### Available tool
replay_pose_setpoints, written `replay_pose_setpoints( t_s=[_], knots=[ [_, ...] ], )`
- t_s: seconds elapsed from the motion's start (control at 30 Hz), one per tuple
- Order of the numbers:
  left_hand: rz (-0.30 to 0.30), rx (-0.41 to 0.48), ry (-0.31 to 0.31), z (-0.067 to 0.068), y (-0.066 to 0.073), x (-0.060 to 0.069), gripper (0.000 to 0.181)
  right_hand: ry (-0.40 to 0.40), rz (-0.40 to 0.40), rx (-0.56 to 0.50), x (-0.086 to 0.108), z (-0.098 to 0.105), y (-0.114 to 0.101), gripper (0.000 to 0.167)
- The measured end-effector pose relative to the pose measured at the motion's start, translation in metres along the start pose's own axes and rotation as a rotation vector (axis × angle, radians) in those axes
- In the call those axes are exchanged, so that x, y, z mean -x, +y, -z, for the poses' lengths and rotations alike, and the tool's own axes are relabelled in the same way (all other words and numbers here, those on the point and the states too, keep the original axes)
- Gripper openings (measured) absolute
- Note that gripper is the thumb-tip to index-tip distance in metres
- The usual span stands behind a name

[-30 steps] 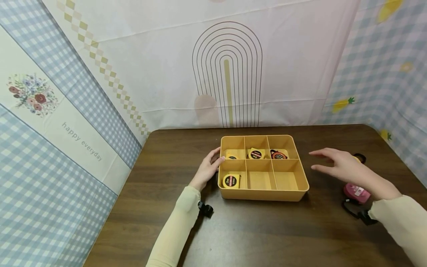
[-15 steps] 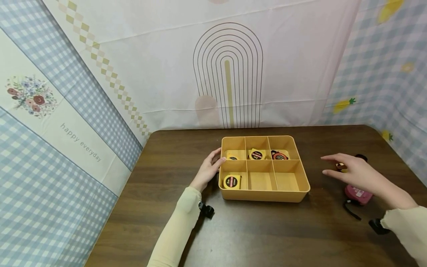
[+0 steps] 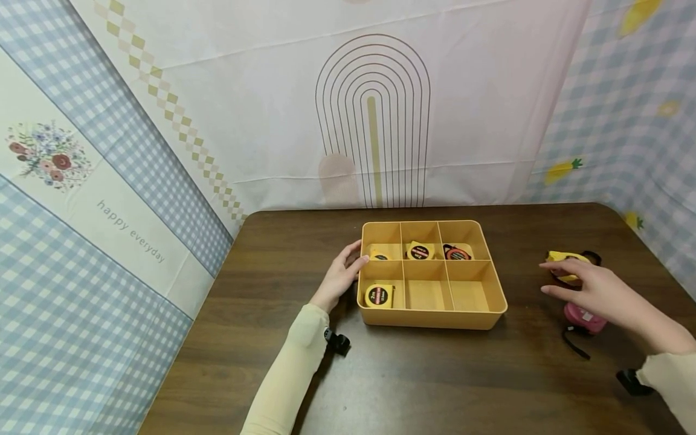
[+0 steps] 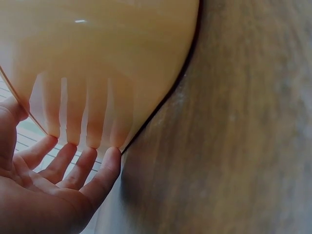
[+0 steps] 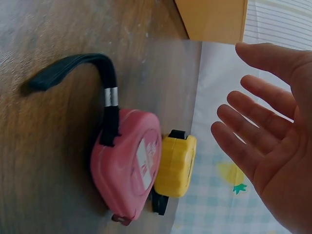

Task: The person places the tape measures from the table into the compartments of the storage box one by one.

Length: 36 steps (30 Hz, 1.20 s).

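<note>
My left hand (image 3: 341,277) rests at the left side of a yellow box with six compartments (image 3: 429,318). In the left wrist view, its fingertips (image 4: 113,158) touch the outer wall and the thumb meets the rim. Yellow tape measures sit in the box: one front left (image 3: 379,296), one back middle (image 3: 420,251), one mostly hidden back left (image 3: 379,256). An orange-and-black one (image 3: 457,252) lies back right. My right hand (image 3: 603,293) hovers, fingers apart and holding nothing, over a yellow tape measure (image 3: 565,258) and a pink tape measure (image 5: 127,163).
The tape measures and box stand on a dark wooden table (image 3: 413,386). The pink one's black wrist strap (image 5: 105,66) trails on the tabletop. A patterned cloth (image 3: 462,121) hangs behind the table's far edge.
My right hand has moved right, away from the box, and now partly covers the two loose tape measures. The left hand stays against the box.
</note>
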<state>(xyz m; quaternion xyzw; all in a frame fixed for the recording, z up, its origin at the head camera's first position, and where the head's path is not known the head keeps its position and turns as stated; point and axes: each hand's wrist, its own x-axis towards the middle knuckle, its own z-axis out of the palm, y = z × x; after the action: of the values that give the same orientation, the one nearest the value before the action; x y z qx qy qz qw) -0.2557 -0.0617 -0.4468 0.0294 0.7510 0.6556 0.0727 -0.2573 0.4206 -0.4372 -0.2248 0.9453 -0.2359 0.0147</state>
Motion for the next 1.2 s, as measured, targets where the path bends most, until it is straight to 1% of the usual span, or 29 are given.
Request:
replay_pose_setpoints(
  t_s=[0.17, 0.37, 0.57, 0.8, 0.87, 1.0, 1.2],
  knots=[
    [0.008, -0.012, -0.008, 0.001, -0.001, -0.001, 0.06, -0.041, -0.042, -0.006, 0.003, -0.002, 0.004, 0.056],
    [0.01, -0.01, -0.017, 0.002, -0.001, 0.0, 0.061, -0.059, -0.11, -0.004, 0.007, -0.005, 0.009, 0.061],
    [0.009, -0.002, -0.022, 0.002, -0.001, -0.001, 0.062, -0.07, -0.125, 0.014, 0.011, -0.006, 0.013, 0.062],
    [-0.009, -0.008, 0.038, 0.002, -0.034, -0.018, 0.06, -0.052, -0.123, 0.018, 0.016, -0.011, 0.023, 0.059],
    [-0.008, -0.009, 0.044, 0.002, -0.035, -0.019, 0.058, -0.051, -0.123, 0.014, 0.018, -0.013, 0.027, 0.059],
    [-0.007, -0.008, 0.049, 0.002, -0.035, -0.02, 0.058, -0.074, -0.117, 0.008, 0.019, -0.015, 0.032, 0.059],
    [-0.011, -0.013, 0.05, 0.002, -0.035, -0.018, 0.059, -0.084, -0.109, 0.018, 0.023, -0.015, 0.034, 0.056]
  ],
)
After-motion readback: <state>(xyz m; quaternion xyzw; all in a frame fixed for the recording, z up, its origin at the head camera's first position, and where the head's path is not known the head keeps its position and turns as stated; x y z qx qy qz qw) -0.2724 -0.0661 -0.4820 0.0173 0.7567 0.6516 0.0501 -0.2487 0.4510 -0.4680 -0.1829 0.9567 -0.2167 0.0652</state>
